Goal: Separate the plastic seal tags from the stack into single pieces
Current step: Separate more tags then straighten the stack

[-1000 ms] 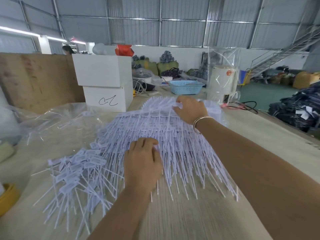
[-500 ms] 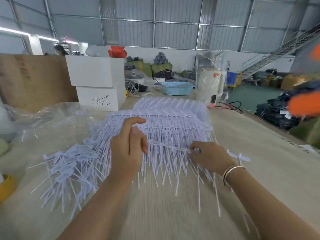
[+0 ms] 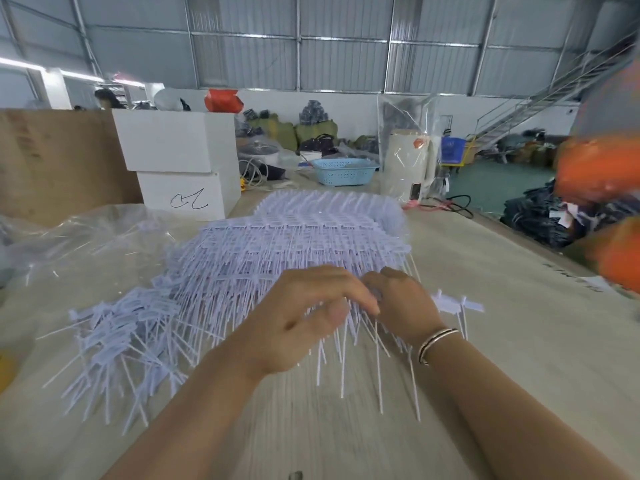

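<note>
Grip: left hand (image 3: pixel 304 320) and right hand (image 3: pixel 403 303) both pinch tags at the stack's (image 3: pixel 294 244) near edge, fingers curled | stack on table (image 3: pixel 485 358) | loose tags (image 3: pixel 114 327) lie left, two (image 3: pixel 457 304) right.

Blurred with motion, the fingers of the left hand (image 3: pixel 304 317) over the near edge of the stack of seal tags (image 3: pixel 291 247), so any grip there unreadable. Hidden behind the left hand, the fingertips of the right hand (image 3: pixel 403 303). Smeared and cut off by the right edge, an orange shape (image 3: pixel 602 174); cut off at the left edge, a yellow object (image 3: pixel 5 370).
</note>
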`<state>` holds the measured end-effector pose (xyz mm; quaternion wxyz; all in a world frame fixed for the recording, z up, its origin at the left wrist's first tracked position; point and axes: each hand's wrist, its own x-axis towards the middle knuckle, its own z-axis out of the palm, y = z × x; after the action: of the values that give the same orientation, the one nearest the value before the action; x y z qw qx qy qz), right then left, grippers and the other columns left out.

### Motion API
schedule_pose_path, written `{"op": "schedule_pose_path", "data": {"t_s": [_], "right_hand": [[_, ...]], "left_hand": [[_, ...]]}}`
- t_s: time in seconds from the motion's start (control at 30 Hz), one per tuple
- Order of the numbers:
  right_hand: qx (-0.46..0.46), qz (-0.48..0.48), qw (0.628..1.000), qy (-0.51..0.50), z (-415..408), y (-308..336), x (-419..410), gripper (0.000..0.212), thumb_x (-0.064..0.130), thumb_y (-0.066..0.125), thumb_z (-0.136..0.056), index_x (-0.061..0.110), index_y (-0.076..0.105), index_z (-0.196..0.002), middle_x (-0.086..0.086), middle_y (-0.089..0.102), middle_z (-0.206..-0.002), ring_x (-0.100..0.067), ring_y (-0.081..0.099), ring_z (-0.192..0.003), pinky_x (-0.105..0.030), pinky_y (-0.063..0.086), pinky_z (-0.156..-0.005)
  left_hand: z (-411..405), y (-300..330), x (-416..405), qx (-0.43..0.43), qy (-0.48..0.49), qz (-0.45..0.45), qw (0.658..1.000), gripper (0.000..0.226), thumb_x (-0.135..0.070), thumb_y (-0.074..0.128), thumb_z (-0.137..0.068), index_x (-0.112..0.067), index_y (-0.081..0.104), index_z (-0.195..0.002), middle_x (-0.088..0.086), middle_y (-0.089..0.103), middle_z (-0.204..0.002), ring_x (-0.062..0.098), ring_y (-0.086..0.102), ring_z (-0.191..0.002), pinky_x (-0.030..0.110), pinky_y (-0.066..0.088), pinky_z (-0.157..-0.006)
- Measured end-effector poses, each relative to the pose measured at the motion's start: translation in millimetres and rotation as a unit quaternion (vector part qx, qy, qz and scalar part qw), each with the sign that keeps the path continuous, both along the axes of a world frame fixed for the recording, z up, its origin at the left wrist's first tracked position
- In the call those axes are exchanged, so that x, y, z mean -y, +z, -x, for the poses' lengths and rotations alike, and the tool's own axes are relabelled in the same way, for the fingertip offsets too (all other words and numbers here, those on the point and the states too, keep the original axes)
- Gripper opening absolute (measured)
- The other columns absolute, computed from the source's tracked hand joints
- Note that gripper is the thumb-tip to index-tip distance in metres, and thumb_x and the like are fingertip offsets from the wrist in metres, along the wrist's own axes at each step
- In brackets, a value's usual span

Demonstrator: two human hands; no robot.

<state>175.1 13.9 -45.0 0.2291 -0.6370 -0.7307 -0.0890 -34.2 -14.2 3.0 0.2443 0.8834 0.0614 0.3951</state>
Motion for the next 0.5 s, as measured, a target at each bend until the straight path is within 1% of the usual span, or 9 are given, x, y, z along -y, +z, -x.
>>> {"op": "schedule_pose_path", "data": {"t_s": [0.07,0.13,0.27,0.33,0.37,0.4,0.43,0.47,0.5], "right_hand": [[0.037,0.01,0.999,-0.023,0.2,-0.5,-1.0,0.03,0.039,0.052,-0.089,0.027,0.058,-0.116,-0.002,0.06,-0.103,-0.025,0.057,-0.102,-0.034,0.041,-0.085],[0.057,0.0,0.997,-0.047,-0.2,-0.8,-1.2,0.029,0.041,0.049,-0.09,0.03,0.056,-0.115,0.002,0.059,-0.105,-0.022,0.055,-0.106,-0.034,0.037,-0.088],[-0.008,-0.04,0.999,0.006,11.3,-0.5,1.0,0.029,0.036,0.053,-0.09,0.028,0.061,-0.116,0.001,0.055,-0.092,-0.026,0.055,-0.097,-0.034,0.037,-0.077],[-0.004,-0.031,0.999,0.021,12.2,-1.5,-0.1,0.028,0.036,0.054,-0.09,0.027,0.063,-0.116,-0.001,0.058,-0.095,-0.026,0.055,-0.096,-0.034,0.04,-0.077],[0.0,-0.023,1.0,0.019,10.7,-2.0,-0.5,0.028,0.037,0.054,-0.091,0.027,0.063,-0.116,-0.002,0.059,-0.097,-0.025,0.055,-0.097,-0.034,0.042,-0.078],[-0.003,-0.015,1.0,0.019,9.4,-3.0,-0.8,0.029,0.037,0.054,-0.091,0.026,0.062,-0.117,-0.003,0.06,-0.099,-0.025,0.056,-0.098,-0.034,0.043,-0.079],[-0.012,-0.009,1.0,0.022,8.9,-4.2,-1.0,0.031,0.036,0.056,-0.091,0.024,0.061,-0.118,-0.004,0.06,-0.101,-0.025,0.056,-0.099,-0.035,0.044,-0.08],[-0.028,-0.008,0.999,0.029,9.8,-5.4,-1.0,0.034,0.035,0.058,-0.089,0.021,0.058,-0.121,-0.005,0.061,-0.102,-0.026,0.056,-0.099,-0.035,0.045,-0.081],[-0.054,-0.01,0.998,0.04,12.2,-6.9,-0.9,0.038,0.033,0.06,-0.088,0.017,0.055,-0.122,-0.006,0.061,-0.102,-0.026,0.057,-0.097,-0.035,0.044,-0.079]], "left_hand": [[-1.2,2.1,-1.2,-0.047,-0.083,0.239,0.966,0.049,-0.061,0.043,-0.089,-0.023,0.071,-0.1,0.0,0.071,-0.102,0.02,0.065,-0.104,0.036,0.047,-0.094],[0.0,0.0,-3.2,-0.049,-0.191,0.406,0.892,0.048,-0.056,0.053,-0.087,-0.017,0.066,-0.113,0.011,0.068,-0.109,0.026,0.064,-0.104,0.043,0.05,-0.091],[13.7,-1.2,-11.0,0.001,-0.403,0.534,0.743,0.051,-0.036,0.05,-0.095,-0.006,0.046,-0.136,0.028,0.055,-0.125,0.038,0.063,-0.104,0.048,0.056,-0.08],[19.0,0.3,-13.8,0.055,-0.461,0.587,0.663,0.052,-0.03,0.049,-0.097,-0.002,0.04,-0.139,0.035,0.049,-0.13,0.044,0.06,-0.109,0.051,0.053,-0.083],[20.3,0.0,-15.6,0.089,-0.46,0.594,0.654,0.051,-0.03,0.052,-0.095,-0.002,0.044,-0.137,0.034,0.05,-0.129,0.043,0.059,-0.11,0.051,0.053,-0.086],[19.1,-1.8,-17.3,0.127,-0.407,0.584,0.691,0.048,-0.03,0.058,-0.091,-0.004,0.052,-0.131,0.03,0.056,-0.126,0.039,0.061,-0.109,0.05,0.053,-0.088],[16.2,-4.9,-19.0,0.159,-0.298,0.551,0.763,0.043,-0.03,0.064,-0.085,-0.008,0.061,-0.122,0.022,0.062,-0.121,0.032,0.063,-0.107,0.047,0.053,-0.09],[11.0,-8.2,-21.9,0.181,-0.149,0.499,0.835,0.034,-0.026,0.067,-0.08,-0.013,0.067,-0.111,0.013,0.067,-0.117,0.025,0.064,-0.108,0.045,0.051,-0.095],[5.2,-13.3,-24.9,0.177,-0.001,0.438,0.882,0.024,-0.02,0.065,-0.081,-0.018,0.068,-0.105,0.004,0.068,-0.115,0.017,0.062,-0.111,0.042,0.046,-0.101]]}}
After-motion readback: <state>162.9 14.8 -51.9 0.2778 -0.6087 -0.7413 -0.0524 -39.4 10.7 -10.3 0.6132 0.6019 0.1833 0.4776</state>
